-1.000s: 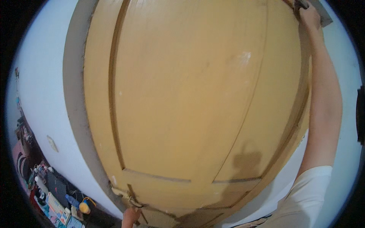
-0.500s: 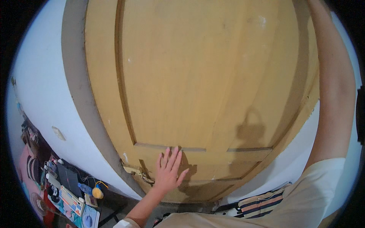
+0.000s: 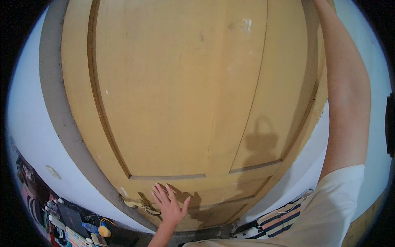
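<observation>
A tall yellowish-brown wooden door (image 3: pixel 164 99) with recessed panels fills most of the view. My left hand (image 3: pixel 170 208) is low against it, fingers spread and holding nothing; whether the whole palm touches the wood I cannot tell. Just left of that hand is a metal door latch (image 3: pixel 149 210) near the door's left edge. My right arm (image 3: pixel 349 99) is raised along the right side, and its hand lies beyond the top edge, out of sight. Shadows of my hand and head fall on the door.
At the left run a grey door frame (image 3: pixel 57 90) and a white wall with a switch (image 3: pixel 52 172). Lower left, a cluttered table holds a keyboard (image 3: pixel 76 238), a blue bottle (image 3: pixel 89 227) and cables. A striped cloth (image 3: pixel 282 220) lies at lower right.
The view has tilted up and turned right, so the door sits further left. My left hand appears lower, with its fingers still spread. The right arm remains raised.
</observation>
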`<state>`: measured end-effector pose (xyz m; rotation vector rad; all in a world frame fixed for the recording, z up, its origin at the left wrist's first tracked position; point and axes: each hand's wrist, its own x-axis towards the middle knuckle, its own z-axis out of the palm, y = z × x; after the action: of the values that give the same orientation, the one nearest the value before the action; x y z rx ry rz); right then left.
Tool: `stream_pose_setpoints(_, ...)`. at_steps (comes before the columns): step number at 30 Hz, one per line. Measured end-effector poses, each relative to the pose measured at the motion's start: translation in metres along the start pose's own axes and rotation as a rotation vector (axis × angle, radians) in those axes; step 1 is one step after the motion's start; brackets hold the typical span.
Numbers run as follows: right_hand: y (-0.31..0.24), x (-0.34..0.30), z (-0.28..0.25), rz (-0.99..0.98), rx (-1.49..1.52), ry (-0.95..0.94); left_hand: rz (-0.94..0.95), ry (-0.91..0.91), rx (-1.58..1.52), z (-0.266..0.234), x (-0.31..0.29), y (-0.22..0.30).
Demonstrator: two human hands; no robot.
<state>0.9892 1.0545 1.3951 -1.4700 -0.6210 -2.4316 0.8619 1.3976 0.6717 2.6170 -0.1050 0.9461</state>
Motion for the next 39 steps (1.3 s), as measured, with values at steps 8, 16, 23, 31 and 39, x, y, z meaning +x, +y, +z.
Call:
stream_pose_setpoints(8, -0.053, 0.039, -0.034, 0.181, 0.068, 0.037, 0.035, -0.022, -0.040, 0.019, 0.005, -0.002)
stream_pose_setpoints(16, -0.001, 0.036, 0.023, 0.292, -0.287, 0.190, -0.018, 0.021, -0.063, 0.026, -0.005, -0.012)
stream_pose_setpoints(23, -0.034, 0.028, 0.027, 0.315, -0.250, 0.095, 0.000, 0.029, -0.072, 0.039, -0.013, -0.019)
stream_pose_setpoints(31, -0.095, 0.035, 0.044, 0.179, -0.233, 0.029, 0.012, 0.059, -0.074, 0.042, -0.010, -0.015)
stream_pose_setpoints(39, -0.133, 0.034, 0.070, -0.128, -0.154, 0.016, 0.052, -0.025, 0.057, 0.041, -0.013, -0.018)
